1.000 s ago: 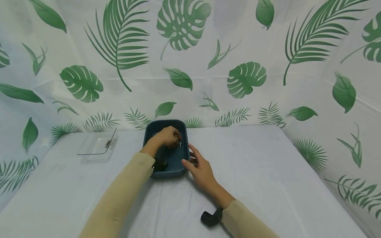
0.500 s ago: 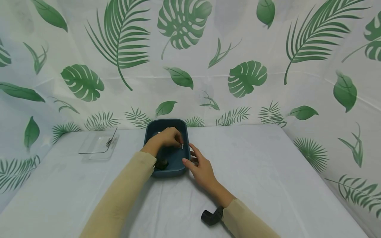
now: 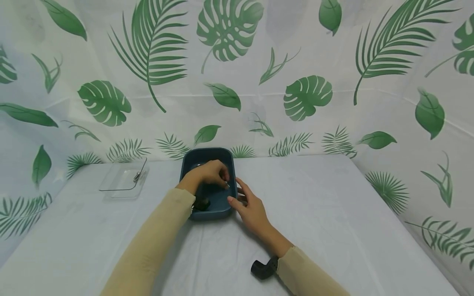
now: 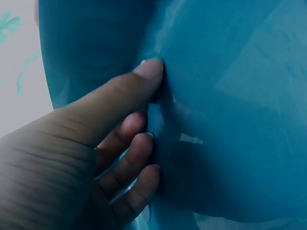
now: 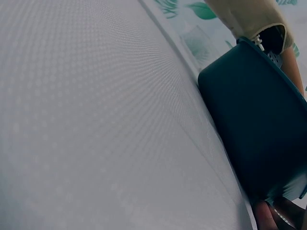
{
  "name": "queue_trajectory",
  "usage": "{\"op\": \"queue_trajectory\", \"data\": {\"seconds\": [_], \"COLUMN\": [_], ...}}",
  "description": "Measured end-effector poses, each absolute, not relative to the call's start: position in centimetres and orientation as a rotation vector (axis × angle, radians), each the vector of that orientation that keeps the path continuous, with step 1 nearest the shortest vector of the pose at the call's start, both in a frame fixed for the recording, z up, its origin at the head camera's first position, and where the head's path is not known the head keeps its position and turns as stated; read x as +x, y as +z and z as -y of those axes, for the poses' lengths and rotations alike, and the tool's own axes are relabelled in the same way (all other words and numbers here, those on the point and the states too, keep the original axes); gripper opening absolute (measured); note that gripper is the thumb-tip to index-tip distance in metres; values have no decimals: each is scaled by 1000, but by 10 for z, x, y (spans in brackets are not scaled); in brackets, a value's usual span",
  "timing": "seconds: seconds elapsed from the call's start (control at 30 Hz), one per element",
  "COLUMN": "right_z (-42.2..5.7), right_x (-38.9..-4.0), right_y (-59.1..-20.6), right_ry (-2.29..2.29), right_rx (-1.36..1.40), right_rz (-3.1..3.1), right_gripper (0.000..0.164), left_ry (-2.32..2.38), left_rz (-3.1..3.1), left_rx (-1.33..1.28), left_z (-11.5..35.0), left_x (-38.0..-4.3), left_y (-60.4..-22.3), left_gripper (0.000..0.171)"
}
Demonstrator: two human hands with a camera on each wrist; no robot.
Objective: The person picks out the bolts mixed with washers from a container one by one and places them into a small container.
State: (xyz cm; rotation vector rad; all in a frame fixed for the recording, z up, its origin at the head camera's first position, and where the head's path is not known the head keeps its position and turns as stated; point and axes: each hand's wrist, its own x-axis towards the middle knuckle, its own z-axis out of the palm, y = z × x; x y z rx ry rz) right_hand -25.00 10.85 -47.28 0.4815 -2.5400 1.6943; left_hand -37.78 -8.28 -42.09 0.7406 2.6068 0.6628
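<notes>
My left hand [image 3: 212, 172] reaches down inside a dark blue plastic bin [image 3: 212, 214]. Its thumb and forefinger pinch a small, thin silvery piece [image 3: 227, 185] close to the bin's right inner wall. In the left wrist view the thumb [image 4: 120, 93] covers most of that piece, and the other fingers curl loosely below. Outside the bin, my right hand [image 3: 253, 211] touches the right side near the front corner, thumb at the rim and fingers spread along the wall. The right wrist view shows fingertips [image 5: 266, 215] low against the bin.
A clear plastic tray [image 3: 119, 194] with small metal pieces [image 3: 137, 176] stands at the back left of the white-covered table [image 3: 314, 205]. A dark object [image 3: 201, 204] shows by the left wrist in the bin. A leaf-print cloth [image 3: 259, 102] hangs behind.
My left hand has shifted slightly right and toward me inside the bin, with the silvery piece now tilted and closer to the right wall. The right hand stays in place.
</notes>
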Motion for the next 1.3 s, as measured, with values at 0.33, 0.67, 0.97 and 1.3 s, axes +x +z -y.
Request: {"op": "queue_trajectory", "data": {"seconds": [0.33, 0.67, 0.97, 1.3], "right_z": [-110, -110, -110, -109], "right_x": [-251, -250, -249, -250], "right_y": [-472, -471, -471, -472], "right_ry": [1703, 1704, 1696, 1684], "right_rx": [475, 474, 480, 480], "right_rz": [2543, 2551, 2544, 2549], "right_gripper": [65, 65, 64, 64], "left_ry": [679, 659, 787, 875], "left_rz": [-2612, -2605, -2689, -2735], "left_rx": [709, 688, 694, 667], "left_z": [84, 83, 83, 86], "left_x": [-381, -380, -379, -380], "left_y": [-422, -420, -421, -422], "left_gripper": [17, 10, 14, 17]}}
